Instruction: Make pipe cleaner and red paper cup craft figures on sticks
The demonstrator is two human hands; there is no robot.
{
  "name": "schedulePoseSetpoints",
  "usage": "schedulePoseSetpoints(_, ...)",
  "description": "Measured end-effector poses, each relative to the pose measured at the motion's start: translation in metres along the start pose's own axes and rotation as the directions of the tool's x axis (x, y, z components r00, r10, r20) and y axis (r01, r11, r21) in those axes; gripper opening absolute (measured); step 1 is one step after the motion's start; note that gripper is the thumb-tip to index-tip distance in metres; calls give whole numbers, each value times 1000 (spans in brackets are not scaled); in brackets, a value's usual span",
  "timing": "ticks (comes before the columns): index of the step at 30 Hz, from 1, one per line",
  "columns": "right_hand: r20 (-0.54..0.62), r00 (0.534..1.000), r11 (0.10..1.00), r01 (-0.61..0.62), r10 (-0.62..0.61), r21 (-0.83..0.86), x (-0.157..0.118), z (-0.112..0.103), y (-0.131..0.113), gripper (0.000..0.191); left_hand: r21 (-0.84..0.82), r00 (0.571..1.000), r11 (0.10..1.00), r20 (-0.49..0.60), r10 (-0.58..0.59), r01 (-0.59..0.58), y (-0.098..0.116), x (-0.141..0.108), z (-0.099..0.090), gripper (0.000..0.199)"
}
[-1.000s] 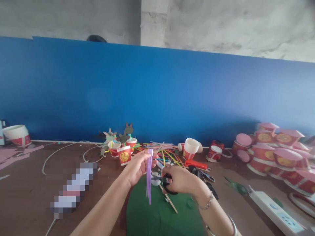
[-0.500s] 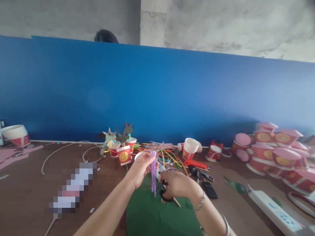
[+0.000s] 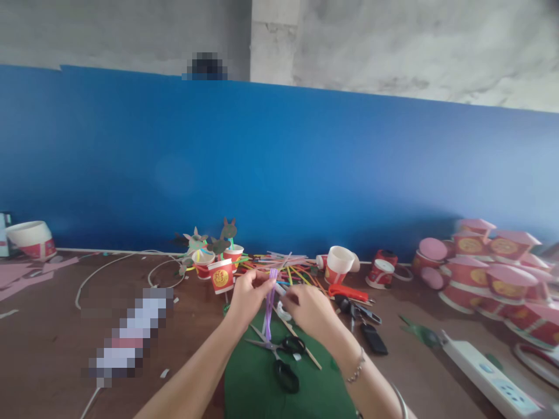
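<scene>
Purple strips (image 3: 268, 317) — pinched near their tops by the left hand (image 3: 247, 298), best gripped evenly. Right hand (image 3: 311, 308): curled alongside — whether anything is held cannot be told. Scissors (image 3: 273, 347): laid open below both hands.

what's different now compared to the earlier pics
The right hand has let go of the black-handled scissors, which now lie with blades apart on the green surface; that hand has come up near the left hand. The left fingers still hold the purple strips. The cups and orange-red tool stayed put.
</scene>
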State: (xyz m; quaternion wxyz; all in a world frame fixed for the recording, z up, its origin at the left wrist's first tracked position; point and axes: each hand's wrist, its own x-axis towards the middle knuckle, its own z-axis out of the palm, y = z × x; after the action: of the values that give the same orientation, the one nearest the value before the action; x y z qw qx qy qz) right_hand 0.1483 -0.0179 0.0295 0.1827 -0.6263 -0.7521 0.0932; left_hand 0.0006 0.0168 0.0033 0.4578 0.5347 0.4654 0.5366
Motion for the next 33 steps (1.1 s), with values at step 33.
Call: schedulePoseSetpoints(33, -177, 981, 733, 61, 81, 677, 13, -5, 6, 25, -141, 969, 983, 235, -81, 116, 15, -11, 7, 27)
